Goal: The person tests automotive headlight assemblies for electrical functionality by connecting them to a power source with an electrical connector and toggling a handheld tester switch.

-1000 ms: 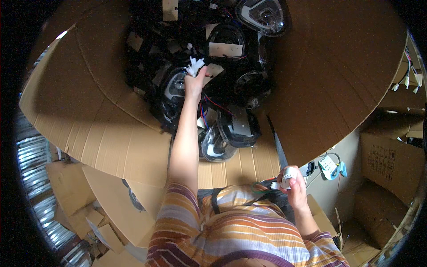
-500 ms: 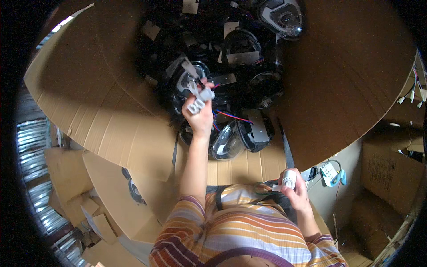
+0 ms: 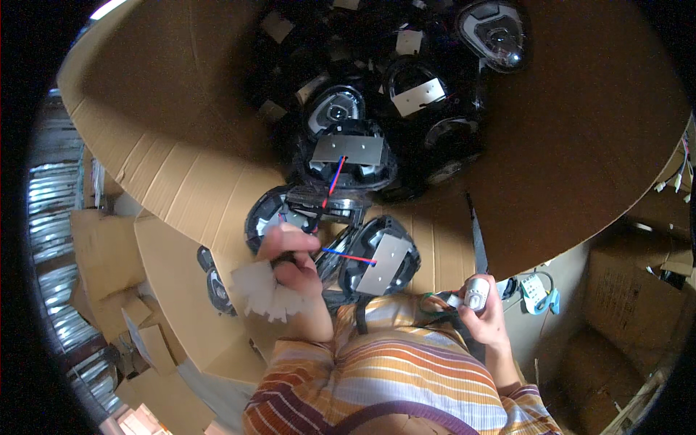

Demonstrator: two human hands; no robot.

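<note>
My left hand (image 3: 296, 262), smeared by motion, is closed round the dark wire leads at the near edge of the box. White connectors (image 3: 267, 291), also blurred, hang beside its fingers. Red and blue wires (image 3: 333, 181) run from near this hand to a lamp unit with a metal plate (image 3: 348, 150). Another red and blue pair reaches the plate of a nearer lamp unit (image 3: 383, 264). To the right, my right hand (image 3: 487, 319) grips a small white cylindrical device (image 3: 476, 293) with a round front. A pale connector (image 3: 454, 300) with thin wires sits beside it.
A large cardboard box (image 3: 573, 130) curves around many black lamp units with clear lenses (image 3: 494, 36). Outside at right lie a white panel with a blue holder (image 3: 536, 293) and a brown carton (image 3: 627, 283). Folded cardboard (image 3: 109, 268) stands at left.
My left hand has drawn back toward me with the connectors. Lamp units near it have shifted, and their wires now stretch toward the hand. My right hand has barely moved.
</note>
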